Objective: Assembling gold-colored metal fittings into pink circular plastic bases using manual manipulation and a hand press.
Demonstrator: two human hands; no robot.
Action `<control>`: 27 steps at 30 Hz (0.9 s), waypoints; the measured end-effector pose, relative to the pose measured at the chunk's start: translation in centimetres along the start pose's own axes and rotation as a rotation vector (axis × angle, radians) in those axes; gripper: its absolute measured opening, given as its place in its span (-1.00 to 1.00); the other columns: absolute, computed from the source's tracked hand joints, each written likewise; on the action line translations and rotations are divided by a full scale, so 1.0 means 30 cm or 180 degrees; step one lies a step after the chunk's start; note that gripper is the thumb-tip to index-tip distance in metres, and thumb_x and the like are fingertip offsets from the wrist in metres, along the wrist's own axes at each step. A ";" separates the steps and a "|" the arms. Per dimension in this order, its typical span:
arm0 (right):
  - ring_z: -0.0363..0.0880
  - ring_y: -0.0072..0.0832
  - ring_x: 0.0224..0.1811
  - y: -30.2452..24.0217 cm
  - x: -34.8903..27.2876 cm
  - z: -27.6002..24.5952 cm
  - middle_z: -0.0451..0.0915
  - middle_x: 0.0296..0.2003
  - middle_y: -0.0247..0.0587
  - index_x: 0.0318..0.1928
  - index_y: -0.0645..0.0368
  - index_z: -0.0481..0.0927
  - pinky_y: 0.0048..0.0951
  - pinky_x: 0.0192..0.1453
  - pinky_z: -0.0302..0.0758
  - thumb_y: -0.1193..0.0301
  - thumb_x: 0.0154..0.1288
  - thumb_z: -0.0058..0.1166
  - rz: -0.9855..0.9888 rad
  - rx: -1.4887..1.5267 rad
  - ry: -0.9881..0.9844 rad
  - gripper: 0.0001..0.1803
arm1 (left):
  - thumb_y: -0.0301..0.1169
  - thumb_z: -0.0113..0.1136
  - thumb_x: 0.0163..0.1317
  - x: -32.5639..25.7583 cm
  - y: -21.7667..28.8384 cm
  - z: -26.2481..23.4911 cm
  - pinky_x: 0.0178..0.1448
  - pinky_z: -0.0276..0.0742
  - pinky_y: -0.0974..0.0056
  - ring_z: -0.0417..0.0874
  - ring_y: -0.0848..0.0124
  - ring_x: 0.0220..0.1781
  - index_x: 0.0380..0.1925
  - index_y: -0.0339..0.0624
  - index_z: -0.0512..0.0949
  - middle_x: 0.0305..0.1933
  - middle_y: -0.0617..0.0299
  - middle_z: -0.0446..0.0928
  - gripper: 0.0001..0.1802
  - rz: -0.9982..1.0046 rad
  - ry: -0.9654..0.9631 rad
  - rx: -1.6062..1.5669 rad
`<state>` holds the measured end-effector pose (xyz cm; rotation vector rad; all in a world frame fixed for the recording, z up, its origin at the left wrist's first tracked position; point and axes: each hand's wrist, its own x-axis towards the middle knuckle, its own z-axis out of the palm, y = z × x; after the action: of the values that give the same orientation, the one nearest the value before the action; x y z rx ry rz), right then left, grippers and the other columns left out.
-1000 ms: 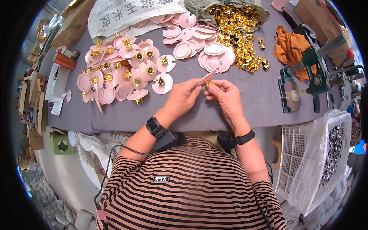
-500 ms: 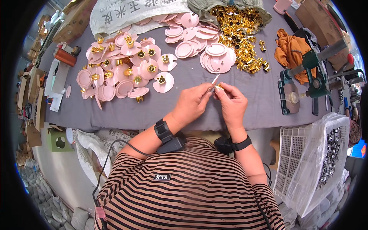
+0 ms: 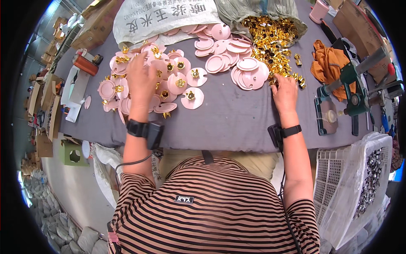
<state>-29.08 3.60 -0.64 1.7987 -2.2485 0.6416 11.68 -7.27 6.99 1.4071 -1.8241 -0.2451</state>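
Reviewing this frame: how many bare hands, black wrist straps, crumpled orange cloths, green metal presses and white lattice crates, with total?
Bare hands: left hand, right hand: 2
Black wrist straps: 2
Crumpled orange cloth: 1
Green metal press: 1
White lattice crate: 1
Total: 7

You wear a short-sleeved tan shirt with black stripes, a dark label at six o'clock, black wristbands with black boxes at nine and three, a black cable and, seemingly, a pink wrap at seven.

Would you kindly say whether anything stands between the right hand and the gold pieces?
Nothing visible does: the right hand is at the near edge of the gold pieces; pink discs lie to its left.
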 end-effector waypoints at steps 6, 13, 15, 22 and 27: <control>0.54 -0.21 0.00 0.026 -0.031 -0.010 0.67 -0.21 -0.25 -0.03 0.05 0.67 -0.15 0.12 0.47 0.49 0.13 0.30 0.0058 0.0143 0.0270 -0.66 | -0.39 0.29 0.22 -0.090 0.182 0.412 0.25 0.49 0.00 0.60 -0.02 0.15 0.05 -0.26 0.55 0.06 -0.12 0.60 -0.60 0.1244 -0.0626 -0.0056; 0.66 -0.56 -0.27 -0.004 -0.146 -0.066 0.67 -0.21 -0.33 -0.04 0.21 0.63 -0.50 -0.14 0.63 0.53 0.38 0.15 0.1513 0.3499 0.0074 -0.83 | -0.42 0.17 0.31 -0.029 0.152 0.553 -0.04 0.58 -0.04 0.67 -0.08 -0.18 -0.16 -0.25 0.56 -0.26 -0.04 0.66 -0.83 0.0691 -0.1083 0.0574; 0.63 -0.65 -0.23 -0.043 -0.161 -0.061 0.65 -0.21 -0.34 -0.02 0.26 0.61 -0.55 -0.14 0.65 0.53 0.42 0.12 0.1560 0.4024 0.0085 -0.83 | -0.40 0.16 0.34 -0.063 0.193 0.529 -0.17 0.60 0.03 0.69 0.01 -0.35 -0.10 -0.25 0.59 -0.37 -0.03 0.67 -0.79 0.0927 -0.0700 0.0201; 0.65 -0.62 -0.21 -0.243 -0.135 -0.077 0.67 -0.18 -0.31 -0.08 0.31 0.68 -0.54 -0.10 0.64 0.66 0.29 0.20 0.0790 0.4455 0.0144 -0.80 | -0.43 0.12 0.46 -0.183 0.366 0.453 0.07 0.50 0.43 0.60 0.58 -0.08 0.05 -0.40 0.60 -0.06 0.30 0.66 -0.71 -0.0769 -0.2098 -0.2896; 0.65 -0.61 -0.24 -0.247 -0.133 -0.102 0.69 -0.19 -0.25 -0.07 0.25 0.74 -0.57 -0.16 0.60 0.67 0.23 0.25 0.0312 0.3485 0.0242 -0.75 | -0.38 0.19 0.40 -0.238 0.412 0.420 -0.07 0.57 0.36 0.65 0.58 -0.19 0.02 -0.31 0.64 -0.20 0.22 0.74 -0.71 -0.0396 -0.2030 -0.2614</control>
<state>-21.32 7.22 2.01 1.9200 -2.0483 2.2199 -5.49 -0.36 2.55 0.8800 -1.7587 -1.4577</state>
